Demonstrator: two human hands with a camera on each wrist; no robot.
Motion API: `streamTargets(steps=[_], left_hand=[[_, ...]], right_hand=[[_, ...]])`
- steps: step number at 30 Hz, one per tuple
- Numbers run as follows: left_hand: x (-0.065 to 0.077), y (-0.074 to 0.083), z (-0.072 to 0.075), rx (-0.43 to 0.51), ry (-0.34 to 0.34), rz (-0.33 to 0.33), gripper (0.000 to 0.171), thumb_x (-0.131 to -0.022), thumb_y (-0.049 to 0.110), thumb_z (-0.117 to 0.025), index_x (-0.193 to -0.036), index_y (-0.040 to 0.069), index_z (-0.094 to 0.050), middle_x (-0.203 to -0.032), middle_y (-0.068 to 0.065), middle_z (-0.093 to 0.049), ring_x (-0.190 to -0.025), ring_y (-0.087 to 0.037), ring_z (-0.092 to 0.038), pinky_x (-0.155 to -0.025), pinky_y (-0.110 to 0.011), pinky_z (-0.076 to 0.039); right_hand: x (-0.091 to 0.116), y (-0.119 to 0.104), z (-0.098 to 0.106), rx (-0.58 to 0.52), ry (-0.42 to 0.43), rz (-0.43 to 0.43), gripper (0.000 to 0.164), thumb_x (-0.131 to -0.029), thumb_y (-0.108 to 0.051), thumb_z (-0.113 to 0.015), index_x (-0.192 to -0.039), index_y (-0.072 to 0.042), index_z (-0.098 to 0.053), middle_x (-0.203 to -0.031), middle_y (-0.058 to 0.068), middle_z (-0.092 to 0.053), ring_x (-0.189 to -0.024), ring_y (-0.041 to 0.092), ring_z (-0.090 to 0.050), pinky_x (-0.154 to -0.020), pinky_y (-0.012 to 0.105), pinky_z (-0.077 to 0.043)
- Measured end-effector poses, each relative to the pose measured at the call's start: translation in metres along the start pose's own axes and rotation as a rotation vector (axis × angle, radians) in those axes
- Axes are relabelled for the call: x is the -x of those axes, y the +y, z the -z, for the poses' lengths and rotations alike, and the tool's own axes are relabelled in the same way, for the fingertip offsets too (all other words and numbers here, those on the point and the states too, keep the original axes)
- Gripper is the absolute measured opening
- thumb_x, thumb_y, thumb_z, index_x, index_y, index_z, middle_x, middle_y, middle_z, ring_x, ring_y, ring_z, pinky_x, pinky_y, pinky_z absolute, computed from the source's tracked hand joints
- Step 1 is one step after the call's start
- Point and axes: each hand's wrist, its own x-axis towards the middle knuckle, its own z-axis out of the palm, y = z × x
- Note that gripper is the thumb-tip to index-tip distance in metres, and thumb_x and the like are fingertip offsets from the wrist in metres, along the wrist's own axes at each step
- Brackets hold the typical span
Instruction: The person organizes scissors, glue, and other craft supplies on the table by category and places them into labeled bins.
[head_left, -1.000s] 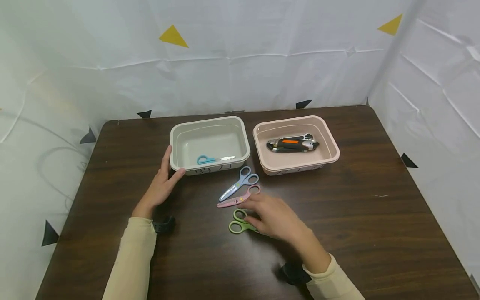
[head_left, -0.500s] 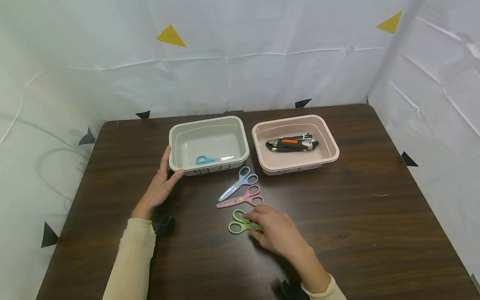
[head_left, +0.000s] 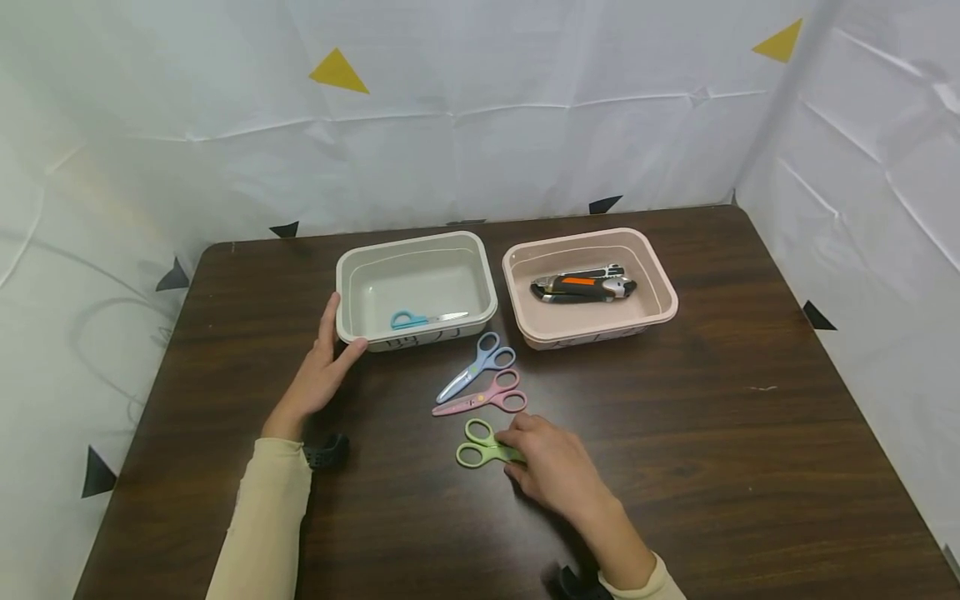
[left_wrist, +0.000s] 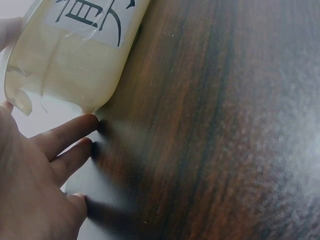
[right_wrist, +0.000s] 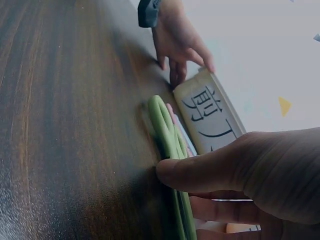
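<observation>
My right hand (head_left: pixel 555 467) pinches the blade end of the green scissors (head_left: pixel 493 451) between thumb and fingers, low over the table. The scissors' handle loops point left. In the right wrist view the thumb presses one side of the green scissors (right_wrist: pixel 169 137). Just beyond lie pink scissors (head_left: pixel 489 397) and blue scissors (head_left: pixel 477 367). My left hand (head_left: pixel 315 379) rests with extended fingers against the near left corner of a pale grey-green bin (head_left: pixel 375 337). Inside that bin lie small turquoise-handled scissors (head_left: pixel 408 320). Black characters mark the bin's front (right_wrist: pixel 202 105).
A pink bin (head_left: pixel 543 321) stands right of the grey-green one, holding utility knives (head_left: pixel 585 288), one black and orange. The dark wooden table (head_left: pixel 712 467) backs onto white sheeting (head_left: pixel 487 167), with more sheeting at both sides.
My right hand has drawn back slightly from over the pink scissors, uncovering their handle, and its fingers have closed on the green scissors. The left hand stays at the bin.
</observation>
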Motion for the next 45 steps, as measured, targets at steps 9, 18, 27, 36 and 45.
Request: streamTargets(steps=[9, 18, 27, 36, 45], left_hand=[[0.003, 0.003, 0.0, 0.001, -0.005, -0.006, 0.083, -0.098, 0.048, -0.054, -0.152, 0.052, 0.009, -0.164, -0.002, -0.006, -0.146, -0.04, -0.016, -0.103, -0.075, -0.015], [0.002, 0.0, 0.0, 0.011, -0.004, -0.012, 0.084, -0.098, 0.047, -0.055, -0.155, 0.046, 0.007, -0.164, 0.001, -0.004, -0.146, -0.038, -0.015, -0.103, -0.075, -0.015], [0.003, 0.001, 0.0, 0.01, 0.001, -0.016, 0.082, -0.099, 0.045, -0.054, -0.152, 0.052, 0.009, -0.164, 0.001, -0.005, -0.147, -0.035, -0.015, -0.105, -0.072, -0.015], [0.002, 0.003, 0.0, 0.01, 0.01, -0.023, 0.082, -0.099, 0.045, -0.054, -0.151, 0.054, 0.008, -0.164, 0.002, -0.005, -0.147, -0.034, -0.015, -0.106, -0.072, -0.015], [0.002, 0.003, 0.001, 0.004, 0.006, -0.025, 0.083, -0.099, 0.045, -0.054, -0.154, 0.047, 0.008, -0.164, 0.001, -0.004, -0.147, -0.035, -0.015, -0.106, -0.072, -0.014]], right_hand=[[0.0, -0.002, 0.0, 0.003, -0.01, -0.042, 0.03, -0.073, -0.019, -0.086, -0.102, -0.016, -0.077, -0.084, -0.009, -0.055, -0.08, 0.011, -0.057, -0.06, 0.03, -0.047], [0.001, -0.005, 0.0, 0.074, 0.009, 0.001, 0.026, -0.074, -0.018, -0.085, -0.098, -0.017, -0.077, -0.085, -0.007, -0.056, -0.08, 0.014, -0.058, -0.057, 0.031, -0.047], [0.0, -0.006, -0.002, 0.113, 0.011, 0.031, 0.017, -0.077, -0.013, -0.079, -0.092, -0.019, -0.073, -0.085, -0.006, -0.057, -0.082, 0.016, -0.058, -0.057, 0.033, -0.048], [0.001, -0.005, 0.002, 0.077, -0.005, 0.086, 0.017, -0.078, -0.01, -0.076, -0.092, -0.018, -0.072, -0.087, -0.007, -0.058, -0.083, 0.014, -0.058, -0.061, 0.031, -0.05], [-0.01, -0.007, 0.013, 0.006, -0.083, 0.2, 0.017, -0.083, -0.008, -0.073, -0.095, -0.019, -0.07, -0.091, -0.007, -0.059, -0.087, 0.013, -0.058, -0.073, 0.032, -0.051]])
